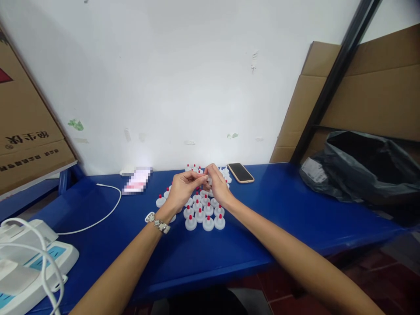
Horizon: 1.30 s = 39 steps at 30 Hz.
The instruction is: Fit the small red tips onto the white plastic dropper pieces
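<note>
Here, caps (200,215) around the left grip (181,188).

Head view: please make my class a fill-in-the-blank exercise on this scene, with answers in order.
The front row of white caps has ____ tips.
The phone lies on a ____ table.
The silver wristband is on the ____ wrist.
The dark plastic bag lies to the ____ of the phone.
Missing words: red; blue; left; right.

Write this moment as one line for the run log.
left hand, right hand: together over white caps | anything held: unclear | caps: mostly red-tipped, on blue table | phone: right of caps
</note>
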Each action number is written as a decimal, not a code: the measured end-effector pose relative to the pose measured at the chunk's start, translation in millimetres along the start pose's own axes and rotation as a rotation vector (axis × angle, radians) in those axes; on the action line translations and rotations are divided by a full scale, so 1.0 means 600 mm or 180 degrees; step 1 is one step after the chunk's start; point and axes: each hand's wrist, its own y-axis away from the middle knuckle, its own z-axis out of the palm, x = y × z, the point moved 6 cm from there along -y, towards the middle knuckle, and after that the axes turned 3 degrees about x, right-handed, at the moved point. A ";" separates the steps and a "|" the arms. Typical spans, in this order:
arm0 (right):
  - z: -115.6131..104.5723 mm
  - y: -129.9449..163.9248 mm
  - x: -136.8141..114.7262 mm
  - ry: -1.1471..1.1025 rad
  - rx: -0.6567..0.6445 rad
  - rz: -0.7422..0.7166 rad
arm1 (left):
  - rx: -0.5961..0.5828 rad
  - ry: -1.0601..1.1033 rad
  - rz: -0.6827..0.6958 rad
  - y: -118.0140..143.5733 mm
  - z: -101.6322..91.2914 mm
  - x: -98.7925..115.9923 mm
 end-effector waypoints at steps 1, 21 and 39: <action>-0.001 0.000 -0.003 -0.0081 0.0026 -0.0034 | 0.0024 0.0048 0.0008 0.001 0.003 0.001; -0.052 -0.039 -0.037 0.0699 -0.0554 0.0015 | 0.0332 -0.0938 0.0381 -0.020 -0.049 0.017; -0.069 -0.202 0.062 0.4251 -0.0332 0.0150 | -0.0217 -0.3137 0.0643 -0.013 -0.034 0.000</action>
